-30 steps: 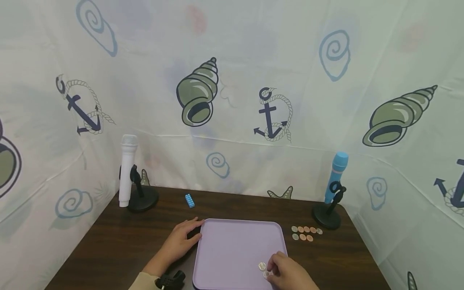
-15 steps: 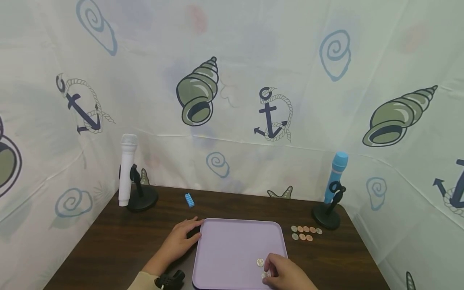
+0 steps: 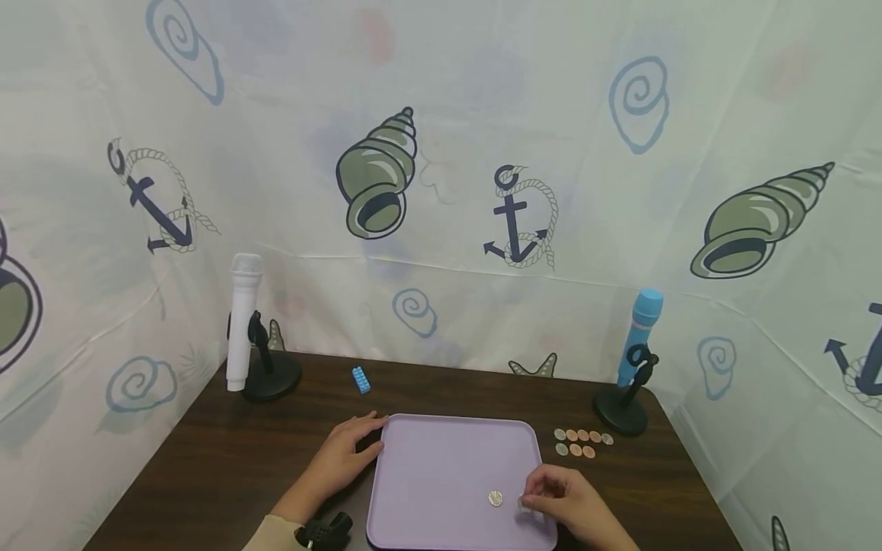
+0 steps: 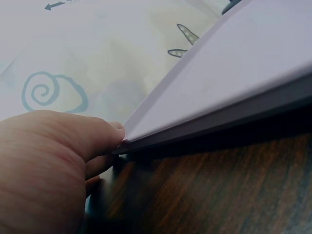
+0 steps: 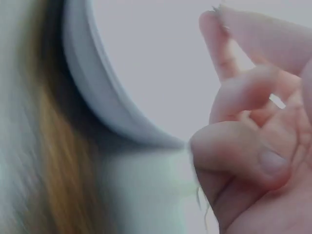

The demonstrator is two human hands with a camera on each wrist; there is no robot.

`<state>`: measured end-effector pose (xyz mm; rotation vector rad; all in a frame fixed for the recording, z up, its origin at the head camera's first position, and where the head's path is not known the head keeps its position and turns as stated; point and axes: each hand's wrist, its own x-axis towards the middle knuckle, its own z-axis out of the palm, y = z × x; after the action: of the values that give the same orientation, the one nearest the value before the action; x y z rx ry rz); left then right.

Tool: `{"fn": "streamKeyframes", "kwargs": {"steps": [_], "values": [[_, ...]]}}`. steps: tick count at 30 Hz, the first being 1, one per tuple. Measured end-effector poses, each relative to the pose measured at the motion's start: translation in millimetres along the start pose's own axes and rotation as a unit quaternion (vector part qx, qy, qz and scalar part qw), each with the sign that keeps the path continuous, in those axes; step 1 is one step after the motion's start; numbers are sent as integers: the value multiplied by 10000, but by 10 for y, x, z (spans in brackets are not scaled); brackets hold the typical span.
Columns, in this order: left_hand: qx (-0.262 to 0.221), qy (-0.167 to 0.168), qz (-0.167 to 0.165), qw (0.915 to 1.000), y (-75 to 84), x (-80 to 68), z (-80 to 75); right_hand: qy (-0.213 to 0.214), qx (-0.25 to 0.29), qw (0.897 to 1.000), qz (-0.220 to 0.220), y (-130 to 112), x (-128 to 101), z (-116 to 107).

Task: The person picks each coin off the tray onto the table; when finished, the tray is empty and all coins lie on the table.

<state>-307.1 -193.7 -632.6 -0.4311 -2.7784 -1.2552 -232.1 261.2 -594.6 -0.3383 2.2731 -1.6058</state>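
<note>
A lilac tray [image 3: 441,482] lies on the dark table. My left hand [image 3: 344,457] rests at its far left corner, index finger and thumb touching the rim; in the left wrist view the thumb [image 4: 105,132] lies against the tray's edge. Over the tray's right side my right hand [image 3: 568,497] pinches a silver coin [image 3: 521,503] between thumb and fingertips. The right wrist view shows that coin [image 5: 215,10] as a thin edge between the fingertips, the other fingers curled. Another silver coin [image 3: 495,499] lies on the tray, left of the right hand.
Right of the tray, copper and silver coins [image 3: 583,435] lie in two rows. A blue microphone [image 3: 639,337] on a black stand [image 3: 620,409] is behind them. A white microphone [image 3: 243,325] on another stand [image 3: 272,376] stands back left, near a blue toy brick [image 3: 360,380].
My right hand has slid a little, then moved right and lifted a coin off the tray. The other coin has shifted slightly. My left hand has stayed at the tray's corner.
</note>
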Motion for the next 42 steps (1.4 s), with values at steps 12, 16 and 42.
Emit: {"fn": "streamKeyframes", "kwargs": {"steps": [12, 16, 42], "values": [[19, -82, 12, 10000, 3, 10, -12, 2211, 1556, 9628, 40, 485, -242, -805], [19, -65, 41, 10000, 24, 3, -24, 3056, 1492, 9400, 265, 535, -256, -893], [133, -64, 240, 9996, 5, 34, -18, 3804, -1732, 8959, 1508, 497, -215, -858]]}}
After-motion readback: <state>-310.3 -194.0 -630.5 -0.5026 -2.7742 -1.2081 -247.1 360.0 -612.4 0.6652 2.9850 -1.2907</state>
